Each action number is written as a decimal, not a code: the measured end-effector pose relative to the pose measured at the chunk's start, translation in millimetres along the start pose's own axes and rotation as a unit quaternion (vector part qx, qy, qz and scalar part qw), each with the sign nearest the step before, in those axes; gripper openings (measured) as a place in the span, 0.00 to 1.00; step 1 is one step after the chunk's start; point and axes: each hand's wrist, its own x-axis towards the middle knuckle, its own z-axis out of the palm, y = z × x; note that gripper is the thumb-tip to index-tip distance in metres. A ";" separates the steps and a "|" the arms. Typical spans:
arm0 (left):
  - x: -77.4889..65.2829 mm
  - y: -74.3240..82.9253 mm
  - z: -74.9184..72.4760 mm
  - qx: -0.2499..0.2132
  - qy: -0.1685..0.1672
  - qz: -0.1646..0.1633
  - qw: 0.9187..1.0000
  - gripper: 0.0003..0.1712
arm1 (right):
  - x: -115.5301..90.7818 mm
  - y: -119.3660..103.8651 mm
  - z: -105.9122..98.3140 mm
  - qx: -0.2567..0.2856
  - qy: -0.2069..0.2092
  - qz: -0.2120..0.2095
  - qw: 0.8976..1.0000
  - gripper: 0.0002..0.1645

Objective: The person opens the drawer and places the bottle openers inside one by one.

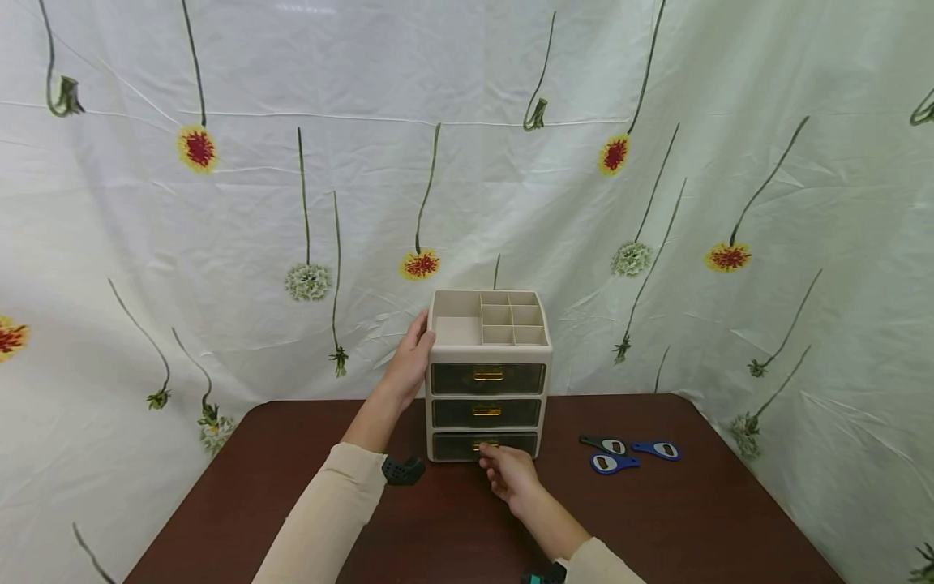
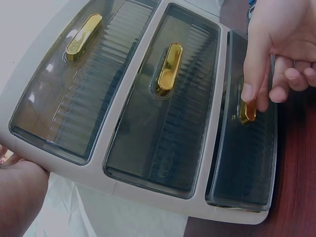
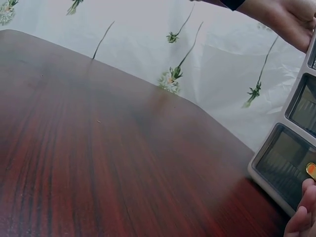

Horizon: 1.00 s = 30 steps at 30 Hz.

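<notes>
A cream desktop drawer organizer [image 1: 487, 354] stands upright with three dark see-through drawers and gold handles. My left hand [image 1: 410, 357] rests against its left side near the top. With thumb and index finger, my right hand [image 1: 511, 477] pinches the gold handle [image 2: 248, 109] of the bottom drawer [image 2: 244, 158], its other fingers loosely curled below. In the left wrist view this drawer's front sits slightly askew, with a dark gap along its upper edge. The middle drawer [image 1: 486, 414] and top drawer [image 1: 487, 379] are closed.
To the right of the organizer lie three bottle openers: a black one [image 1: 600, 443], a blue one [image 1: 614, 464] and another blue one [image 1: 645, 448]. Divided compartments [image 1: 512, 312] form the organizer's top. A flower-printed white cloth [image 1: 467, 186] hangs behind the dark red-brown table [image 1: 306, 430].
</notes>
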 end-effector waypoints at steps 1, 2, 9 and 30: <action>-0.1 -0.1 -0.3 0.000 -0.001 0.000 1.000 0.35 | -0.6 0.4 -0.1 -0.003 0.002 -0.002 1.000 0.10; -0.3 0.3 -0.4 -0.001 -0.002 0.001 1.000 0.34 | -1.0 1.2 -0.4 -0.007 0.004 -0.003 1.000 0.10; 0.2 0.3 -1.0 -0.001 -0.006 0.003 1.000 0.34 | -2.4 6.8 -5.0 -0.057 0.009 -0.024 0.998 0.18; 0.9 -1.2 -0.1 -0.004 0.001 -0.001 1.000 0.34 | -22.7 7.6 -15.1 -0.086 -0.012 -0.008 0.996 0.22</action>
